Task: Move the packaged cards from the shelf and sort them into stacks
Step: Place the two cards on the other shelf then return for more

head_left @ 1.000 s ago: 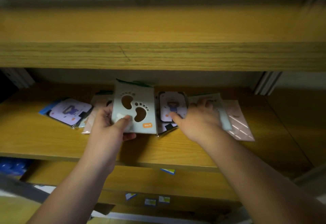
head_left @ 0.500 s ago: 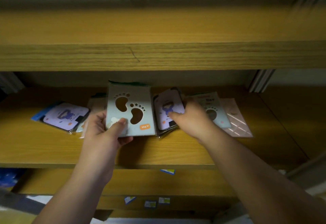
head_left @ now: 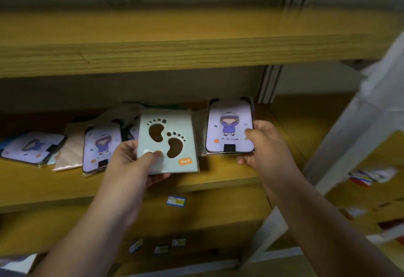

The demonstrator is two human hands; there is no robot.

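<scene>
- The right hand [head_left: 265,145] has lifted a lilac cartoon card [head_left: 229,126] off the shelf [head_left: 218,167]; its grip now holds it.
- The left hand [head_left: 135,163] still grips the footprint card [head_left: 168,143].
- More cards remain to sort.

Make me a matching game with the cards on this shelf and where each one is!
Things:
1. footprint card
2. upright purple card
3. peach card
4. blue sticker

Places:
A. on the shelf's front edge, below the cards
B. in the left hand
C. lying flat on the shelf, left side
D. in the right hand

Pairs: 1-B, 2-D, 3-C, 4-A
</scene>
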